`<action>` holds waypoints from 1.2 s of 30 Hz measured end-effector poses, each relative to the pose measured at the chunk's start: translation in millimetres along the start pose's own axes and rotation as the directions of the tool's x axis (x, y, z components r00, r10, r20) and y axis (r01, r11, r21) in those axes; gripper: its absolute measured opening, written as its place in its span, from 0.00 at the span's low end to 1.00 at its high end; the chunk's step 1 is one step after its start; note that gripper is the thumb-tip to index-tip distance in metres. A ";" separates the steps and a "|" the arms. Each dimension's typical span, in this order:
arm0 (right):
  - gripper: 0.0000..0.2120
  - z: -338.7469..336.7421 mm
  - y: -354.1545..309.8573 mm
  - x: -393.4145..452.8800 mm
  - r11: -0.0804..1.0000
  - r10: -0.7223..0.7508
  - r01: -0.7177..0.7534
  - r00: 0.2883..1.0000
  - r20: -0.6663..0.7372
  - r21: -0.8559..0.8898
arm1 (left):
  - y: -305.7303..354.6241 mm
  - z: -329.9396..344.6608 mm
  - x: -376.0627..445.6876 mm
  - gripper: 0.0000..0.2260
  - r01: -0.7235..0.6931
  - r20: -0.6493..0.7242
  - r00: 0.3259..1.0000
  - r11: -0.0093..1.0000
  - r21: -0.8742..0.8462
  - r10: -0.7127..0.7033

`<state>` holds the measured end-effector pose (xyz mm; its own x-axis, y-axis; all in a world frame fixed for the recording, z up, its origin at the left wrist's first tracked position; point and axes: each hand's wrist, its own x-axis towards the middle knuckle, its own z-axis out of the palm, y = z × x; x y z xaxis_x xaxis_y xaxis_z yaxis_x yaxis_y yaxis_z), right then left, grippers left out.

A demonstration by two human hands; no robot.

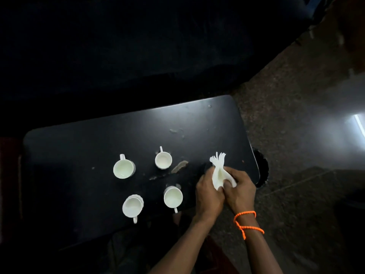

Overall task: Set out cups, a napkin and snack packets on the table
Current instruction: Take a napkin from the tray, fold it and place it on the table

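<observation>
1. Four white cups already stand on the dark table (79, 147). All four look empty inside.
2. Taking the middle of the four cups as the clock's middle, the big cup (124, 169) is at about 10 o'clock, with its handle pointing away from the person.
3. The small cup (163, 160) is at about 1 o'clock. Its handle points away too.
4. The ridged cup (132, 206) is at about 7 o'clock, and the plain cup (173, 197) is at about 4 o'clock. Their handles point toward the person.
5. The white napkin (218, 167) is at about 3 o'clock from the cups, near the right end of the table. It is bunched up, with a fan of folds sticking out on top.
6. The left hand (209, 194) is curled around the napkin's left side and squeezes it.
7. The right hand (240, 192) grips the napkin's other side, fingers wrapped tight. An orange string band (245, 223) is tied on that wrist.
8. I think the cup part is done, and the napkin part is going on now.
9. No snack packets can be seen, so that part looks left to do.
10. No words, labels or brand marks can be read on anything. The picture is dark.
</observation>
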<state>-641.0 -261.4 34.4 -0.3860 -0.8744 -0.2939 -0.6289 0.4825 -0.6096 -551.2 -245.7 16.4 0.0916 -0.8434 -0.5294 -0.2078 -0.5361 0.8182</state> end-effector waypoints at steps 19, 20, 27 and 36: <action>0.14 4.5 11.5 57.2 0.969 0.081 -0.011 0.959 0.271 -0.248 | -5.3 10.7 41.3 0.12 0.601 0.378 0.794 0.712 -0.364 -0.477; 0.14 6.4 11.2 59.7 0.968 0.074 -0.004 0.961 0.268 -0.252 | -6.5 9.6 45.2 0.11 0.614 0.356 0.788 0.687 -0.389 -0.503; 0.16 4.0 16.1 57.0 0.982 0.035 -0.021 0.997 0.069 -0.187 | -12.8 9.0 37.8 0.14 0.467 -0.056 0.853 0.807 -0.362 -0.519; 0.07 10.0 28.6 49.2 0.986 0.158 -0.159 0.987 0.018 0.058 | -15.9 10.0 42.6 0.12 0.438 -0.203 0.838 0.845 -0.306 -0.507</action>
<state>-671.2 -291.1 -4.8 -0.4684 -0.7879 -0.3998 -0.5196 0.6116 -0.5966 -553.7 -272.8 -21.4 0.3797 -0.4416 -0.8129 0.1623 -0.8333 0.5284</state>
